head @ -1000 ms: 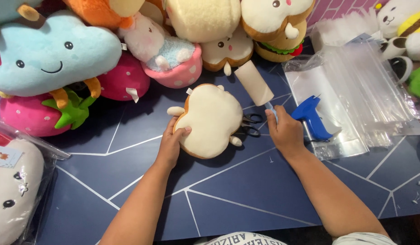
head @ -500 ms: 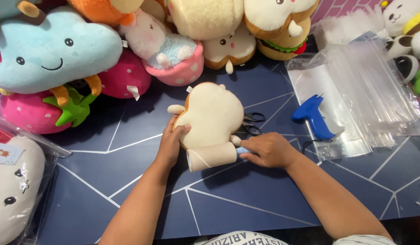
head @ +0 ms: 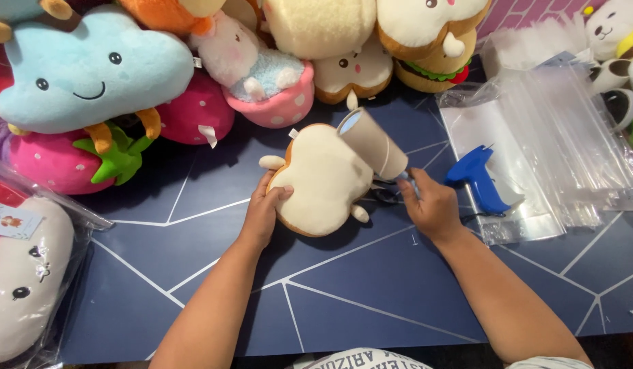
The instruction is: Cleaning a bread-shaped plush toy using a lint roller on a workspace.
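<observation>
A cream toast-shaped plush [head: 320,181] lies face down on the dark blue table [head: 371,294]. My left hand [head: 265,208] grips its lower left edge and pins it in place. My right hand [head: 433,205] is closed around the handle of a beige lint roller [head: 371,143]. The roller is raised and tilted over the plush's upper right corner, apart from the fabric. Black scissors [head: 385,196] lie partly hidden between the plush and my right hand.
A blue tagging gun [head: 477,179] rests on a stack of clear plastic bags [head: 562,137] at the right. Several plush toys line the back, among them a blue cloud [head: 91,68] and a pink strawberry [head: 50,160]. A bagged white plush [head: 22,287] sits at the left edge.
Half a second ago the roller lay against the plush's lower edge; my right hand has since lifted it up and to the right. My left hand stays on the plush.
</observation>
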